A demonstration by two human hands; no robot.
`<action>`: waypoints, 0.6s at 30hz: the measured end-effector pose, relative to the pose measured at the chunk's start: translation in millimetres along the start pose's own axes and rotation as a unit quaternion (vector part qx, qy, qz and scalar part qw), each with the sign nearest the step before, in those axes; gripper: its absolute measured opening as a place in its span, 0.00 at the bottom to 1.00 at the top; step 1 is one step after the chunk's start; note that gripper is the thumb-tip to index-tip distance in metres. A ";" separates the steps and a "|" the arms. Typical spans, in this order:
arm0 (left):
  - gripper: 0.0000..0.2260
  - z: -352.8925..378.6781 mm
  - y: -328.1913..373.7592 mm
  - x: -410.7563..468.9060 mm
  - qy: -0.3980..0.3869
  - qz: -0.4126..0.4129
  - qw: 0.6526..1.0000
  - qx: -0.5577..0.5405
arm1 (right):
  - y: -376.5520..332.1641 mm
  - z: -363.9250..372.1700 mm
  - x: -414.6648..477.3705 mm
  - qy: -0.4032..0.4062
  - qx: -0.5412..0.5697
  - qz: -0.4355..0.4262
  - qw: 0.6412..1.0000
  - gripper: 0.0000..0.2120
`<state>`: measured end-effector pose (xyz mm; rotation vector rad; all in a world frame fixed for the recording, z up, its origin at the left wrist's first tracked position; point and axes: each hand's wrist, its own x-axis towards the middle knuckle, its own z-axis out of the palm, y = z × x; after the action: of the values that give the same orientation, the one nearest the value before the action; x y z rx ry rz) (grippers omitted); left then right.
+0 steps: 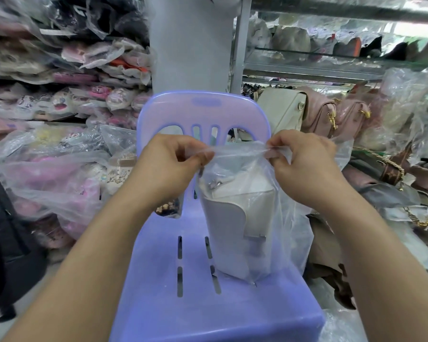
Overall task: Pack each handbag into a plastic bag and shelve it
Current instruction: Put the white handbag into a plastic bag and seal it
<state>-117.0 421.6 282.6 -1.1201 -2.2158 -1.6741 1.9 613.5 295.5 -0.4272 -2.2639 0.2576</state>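
A white handbag (235,225) stands upright inside a clear plastic bag (282,218) on the seat of a purple plastic chair (183,304). My left hand (168,164) pinches the left side of the plastic bag's top edge. My right hand (304,164) pinches the right side of the same edge, and the film is stretched taut between them above the handbag. The bag's bottom corner rests on the seat.
Unpacked beige and pink handbags (314,114) with gold chains lie heaped on the right under a metal shelf (307,65). Bagged goods fill the stacks (59,70) on the left. A black backpack (3,230) stands at the lower left. A grey pillar (190,45) rises behind the chair.
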 end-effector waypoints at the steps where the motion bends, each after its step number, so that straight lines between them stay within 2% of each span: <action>1: 0.05 1.2 -2.1 0.9 0.013 -0.006 1.000 -0.018 | -1.5 -1.2 0.7 -0.009 -0.010 0.003 1.000 0.05; 4: 0.05 4.2 -6.4 2.2 0.044 -0.007 0.998 -0.034 | -8.1 -5.0 2.9 -0.032 -0.031 -0.009 0.999 0.06; 7: 0.01 7.9 -1.1 2.0 0.068 0.007 0.997 -0.039 | -21.5 -8.0 -0.2 -0.062 0.007 -0.032 0.998 0.19; 8: 0.02 9.7 2.1 1.6 0.070 0.012 0.996 -0.045 | -24.9 -7.1 -1.1 -0.061 0.011 -0.047 0.997 0.20; 11: 0.08 13.1 10.1 -1.0 0.064 0.024 0.995 -0.071 | -26.3 -4.3 -0.9 -0.040 0.012 -0.070 0.997 0.09; 13: 0.10 12.2 12.3 -3.4 0.060 0.024 0.994 -0.085 | -22.2 -4.4 0.2 -0.047 0.054 -0.050 0.996 0.02; 15: 0.11 10.4 12.9 -4.9 0.052 0.017 0.995 -0.085 | -19.0 -5.1 0.9 -0.060 0.109 -0.029 0.992 0.07; 18: 0.12 8.3 8.4 -4.8 0.029 -0.011 0.997 -0.067 | -16.7 -3.6 1.1 -0.073 0.129 -0.027 0.989 0.08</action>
<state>-105.7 427.4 283.5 -1.0637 -2.1162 -1.8640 0.2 598.6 303.9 -0.2158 -2.3393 0.5609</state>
